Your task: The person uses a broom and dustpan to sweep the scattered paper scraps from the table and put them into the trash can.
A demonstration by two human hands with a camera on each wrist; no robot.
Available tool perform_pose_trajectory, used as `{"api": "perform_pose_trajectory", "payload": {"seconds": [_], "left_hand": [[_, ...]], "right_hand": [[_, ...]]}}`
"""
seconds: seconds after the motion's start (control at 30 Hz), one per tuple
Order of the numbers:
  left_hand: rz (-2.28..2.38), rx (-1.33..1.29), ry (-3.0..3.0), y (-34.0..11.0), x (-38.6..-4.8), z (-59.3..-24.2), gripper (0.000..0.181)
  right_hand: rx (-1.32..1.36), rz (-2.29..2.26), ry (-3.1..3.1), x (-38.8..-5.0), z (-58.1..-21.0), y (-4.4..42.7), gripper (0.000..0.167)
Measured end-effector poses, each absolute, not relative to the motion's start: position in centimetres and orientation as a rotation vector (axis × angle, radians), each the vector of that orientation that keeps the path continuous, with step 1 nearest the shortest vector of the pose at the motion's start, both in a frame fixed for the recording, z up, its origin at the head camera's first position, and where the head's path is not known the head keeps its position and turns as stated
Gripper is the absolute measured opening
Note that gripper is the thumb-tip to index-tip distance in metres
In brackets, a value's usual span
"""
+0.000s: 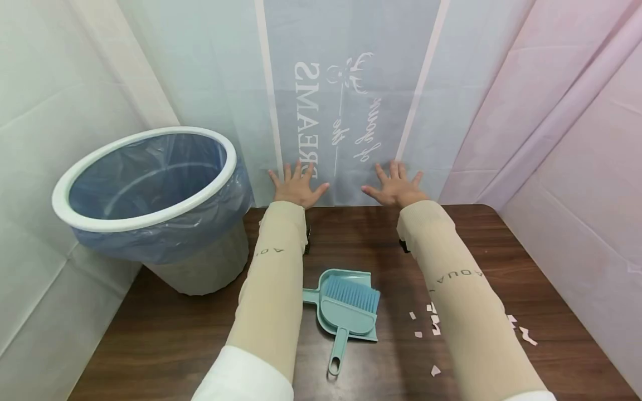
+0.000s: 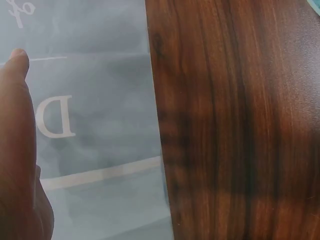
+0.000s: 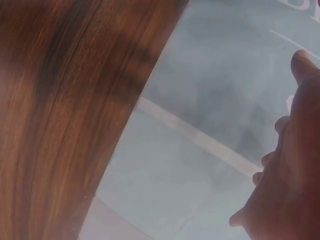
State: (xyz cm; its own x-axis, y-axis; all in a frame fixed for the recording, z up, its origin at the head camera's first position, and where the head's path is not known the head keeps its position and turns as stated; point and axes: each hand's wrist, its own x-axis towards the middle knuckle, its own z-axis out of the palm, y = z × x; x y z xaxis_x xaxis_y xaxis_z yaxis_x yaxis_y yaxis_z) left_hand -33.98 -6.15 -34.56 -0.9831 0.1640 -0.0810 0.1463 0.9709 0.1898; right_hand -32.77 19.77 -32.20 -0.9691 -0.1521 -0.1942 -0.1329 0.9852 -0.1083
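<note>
Both arms reach forward past the far edge of the wooden table (image 1: 351, 234). The left hand (image 1: 297, 188) has its fingers spread in front of the grey-blue printed curtain (image 1: 341, 33); whether it touches the cloth I cannot tell. Likewise spread, the right hand (image 1: 396, 186) is at the curtain further right. Neither holds anything. Between the forearms a teal dustpan (image 1: 331, 274) lies on the table, with a small brush (image 1: 351, 312) resting on it, its blue bristles pointing away. White paper scraps (image 1: 435, 370) lie scattered around the right forearm, which hides part of that area.
At the left stands a waste bin (image 1: 200, 273) with a white rim and a blue bag liner (image 1: 165, 167). Pale cloth walls rise at the left (image 1: 60, 167) and right (image 1: 577, 184) of the table.
</note>
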Motion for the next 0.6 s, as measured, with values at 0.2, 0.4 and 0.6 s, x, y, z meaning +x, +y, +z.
{"api": "perform_pose_trajectory", "payload": {"seconds": [0.2,0.4,0.6], "left_hand": [[0.239,0.303,3.026,-6.2,-33.7,-34.3,0.082],[0.214,0.505,3.055,-5.5,-33.0,-33.3,0.083],[0.153,0.660,3.042,-5.6,-31.6,-32.7,0.083]], "right_hand": [[-0.290,-0.123,2.916,-32.4,-32.2,19.5,0.086],[-0.381,-0.118,2.956,-32.0,-32.6,20.0,0.081],[-0.526,-0.090,2.962,-30.7,-33.8,20.5,0.080]]}}
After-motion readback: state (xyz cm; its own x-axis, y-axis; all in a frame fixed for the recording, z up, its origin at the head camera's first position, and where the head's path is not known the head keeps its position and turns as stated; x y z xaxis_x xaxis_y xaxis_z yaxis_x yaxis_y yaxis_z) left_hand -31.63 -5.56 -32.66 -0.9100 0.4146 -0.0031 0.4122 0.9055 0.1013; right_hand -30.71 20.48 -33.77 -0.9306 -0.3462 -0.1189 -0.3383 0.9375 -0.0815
